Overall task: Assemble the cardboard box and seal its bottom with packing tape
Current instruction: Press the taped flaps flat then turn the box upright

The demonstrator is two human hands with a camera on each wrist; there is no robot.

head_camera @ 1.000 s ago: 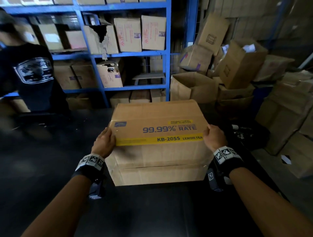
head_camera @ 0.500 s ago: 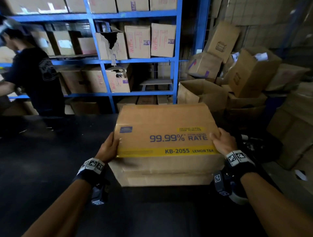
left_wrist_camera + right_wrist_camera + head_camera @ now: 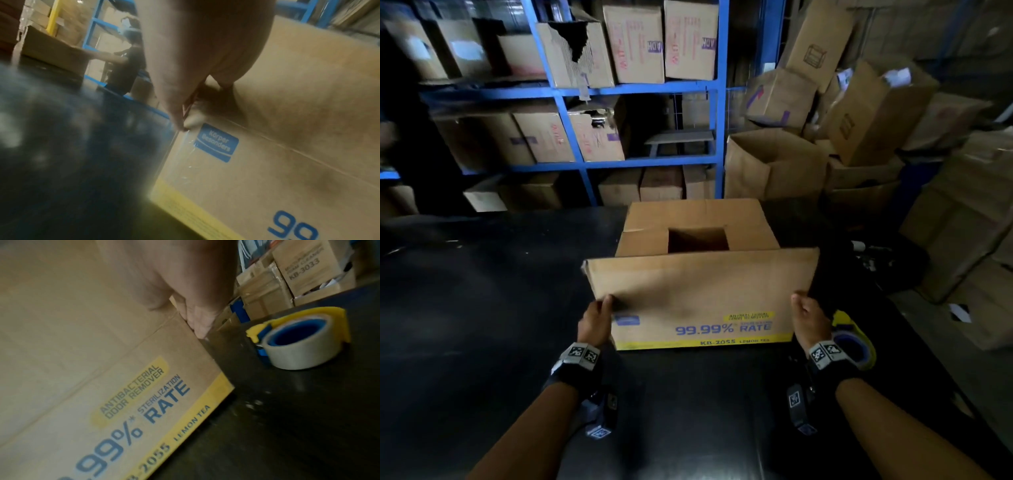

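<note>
Cardboard box (image 3: 698, 301) upright on table (image 3: 482, 325), printed side toward wearer. Upturned end unsealed: near long flap (image 3: 698, 274) raised, far flap and two short flaps folded in, gap open in middle. Left hand (image 3: 594, 323) gripping left corner at flap crease, fingers curled round edge. Right hand (image 3: 810, 323) gripping right corner likewise. Tape dispenser (image 3: 300, 340) on table just right of box, untouched. Judged: box squared up; near flap to close, taping wholly left.

Both hands — left hand (image 3: 595, 322), right hand (image 3: 809, 320) — gripping.
</note>
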